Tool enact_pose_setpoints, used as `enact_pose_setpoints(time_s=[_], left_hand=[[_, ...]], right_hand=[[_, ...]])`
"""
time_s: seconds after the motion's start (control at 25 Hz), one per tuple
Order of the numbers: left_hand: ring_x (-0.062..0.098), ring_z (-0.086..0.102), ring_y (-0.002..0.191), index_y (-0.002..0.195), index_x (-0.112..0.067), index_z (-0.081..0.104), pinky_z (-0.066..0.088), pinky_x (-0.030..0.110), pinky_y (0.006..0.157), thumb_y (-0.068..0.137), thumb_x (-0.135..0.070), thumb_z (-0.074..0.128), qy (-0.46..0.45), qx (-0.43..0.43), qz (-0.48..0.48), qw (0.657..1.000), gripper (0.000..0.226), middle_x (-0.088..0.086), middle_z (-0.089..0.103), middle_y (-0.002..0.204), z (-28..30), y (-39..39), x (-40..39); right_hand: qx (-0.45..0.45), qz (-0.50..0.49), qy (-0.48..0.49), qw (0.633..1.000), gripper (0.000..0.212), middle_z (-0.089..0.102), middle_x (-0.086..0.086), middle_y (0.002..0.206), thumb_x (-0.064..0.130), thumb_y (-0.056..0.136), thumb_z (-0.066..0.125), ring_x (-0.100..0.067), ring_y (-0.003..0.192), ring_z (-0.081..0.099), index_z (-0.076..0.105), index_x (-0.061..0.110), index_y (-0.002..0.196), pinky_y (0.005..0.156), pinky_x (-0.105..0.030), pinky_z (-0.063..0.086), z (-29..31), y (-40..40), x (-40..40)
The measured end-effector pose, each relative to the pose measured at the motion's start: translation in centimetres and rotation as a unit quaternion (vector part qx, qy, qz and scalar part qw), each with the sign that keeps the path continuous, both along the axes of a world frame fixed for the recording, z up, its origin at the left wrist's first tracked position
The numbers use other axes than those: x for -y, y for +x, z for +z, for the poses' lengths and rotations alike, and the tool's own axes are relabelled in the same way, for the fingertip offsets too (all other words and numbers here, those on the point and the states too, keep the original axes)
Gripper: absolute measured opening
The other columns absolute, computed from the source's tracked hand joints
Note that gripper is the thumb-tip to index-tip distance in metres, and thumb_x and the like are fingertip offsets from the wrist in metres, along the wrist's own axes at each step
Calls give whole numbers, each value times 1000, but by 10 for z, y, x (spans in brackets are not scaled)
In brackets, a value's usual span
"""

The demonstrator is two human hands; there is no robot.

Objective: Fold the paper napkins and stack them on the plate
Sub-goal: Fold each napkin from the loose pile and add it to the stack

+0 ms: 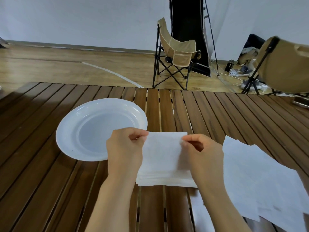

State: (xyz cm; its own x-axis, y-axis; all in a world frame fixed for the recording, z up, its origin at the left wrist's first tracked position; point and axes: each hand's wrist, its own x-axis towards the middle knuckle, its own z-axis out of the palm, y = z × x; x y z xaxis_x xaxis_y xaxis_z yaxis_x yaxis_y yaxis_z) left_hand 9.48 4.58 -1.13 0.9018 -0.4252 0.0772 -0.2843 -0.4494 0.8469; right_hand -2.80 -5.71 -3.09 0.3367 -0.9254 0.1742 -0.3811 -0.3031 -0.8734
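Observation:
A white plate [70, 129] sits on the slatted wooden table, left of centre, with nothing on it. Just right of the plate I hold a white paper napkin [163, 156], folded over, its lower layered edge near the table. My left hand [124, 151] pinches its upper left corner between thumb and fingers. My right hand [203, 156] pinches its upper right corner the same way. Several unfolded napkins [260, 178] lie spread on the table to the right.
The dark wooden slat table [41, 173] fills the foreground. Beyond its far edge stand a beige folding chair [177, 54] and a second chair [284, 64] at the right, with cables and a power strip [255, 86] on the floor.

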Motion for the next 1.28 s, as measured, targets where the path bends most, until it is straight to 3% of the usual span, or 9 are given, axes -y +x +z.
enact_pose_setpoints(time_s=[0.08,0.16,0.4,0.52,0.64,0.76,0.88,1.04,1.28], left_hand=[[-2,60,76,91,-29,74,39,4,65,87,-19,67,11,-5,-3,1000,14,-16,69,89,-2,1,0],[5,61,86,100,-30,72,47,14,76,86,-16,67,37,-12,-16,999,20,-12,67,101,-4,0,1],[4,50,105,123,-31,61,39,23,97,91,-20,61,93,-24,-63,993,34,-10,55,129,-5,-10,-2],[0,43,99,119,-33,61,32,14,92,93,-22,57,82,10,-55,995,29,-10,53,130,-1,-17,-5],[0,40,100,107,-36,65,28,13,89,92,-22,58,53,49,-22,997,22,-13,51,127,9,-24,-11],[-1,40,97,97,-36,65,30,14,87,91,-23,59,60,45,-29,997,16,-18,48,113,16,-29,-16],[1,42,93,97,-34,65,32,15,84,92,-24,57,87,18,-40,995,14,-17,48,110,16,-27,-15],[2,43,94,100,-33,63,33,16,84,93,-24,56,95,2,-43,995,13,-17,47,109,15,-24,-12],[4,46,97,101,-32,64,35,18,83,94,-22,55,100,-12,-55,993,16,-15,50,108,13,-19,-14]], right_hand=[[-27,11,-17,999,11,68,8,94,18,89,66,-2,85,59,72,21,98,74,-5,42,-3,0,2],[-66,29,-33,997,14,66,5,102,19,89,66,-5,87,58,72,19,101,76,-8,42,-8,1,3],[-142,58,-101,983,11,51,6,106,23,88,66,-10,91,55,72,21,96,71,-6,37,-15,0,3],[-143,69,-120,980,12,50,5,108,19,90,61,-10,91,53,71,21,96,68,-5,34,-4,-5,1],[-171,21,-141,975,20,53,-2,109,6,88,57,-17,87,55,69,17,99,73,-22,38,7,-28,13],[-330,-34,-59,942,23,56,-7,113,5,87,56,-27,93,56,67,18,103,81,-33,45,-1,-64,40],[-448,-21,56,892,18,54,-6,113,14,87,59,-28,99,54,62,17,105,90,-39,47,-15,-74,48],[-459,-39,17,888,10,39,0,95,20,89,58,-23,88,42,53,17,97,82,-37,43,-24,-63,44],[-448,-55,37,892,5,47,2,81,17,92,54,-20,83,45,50,19,94,86,-38,42,-25,-57,43]])
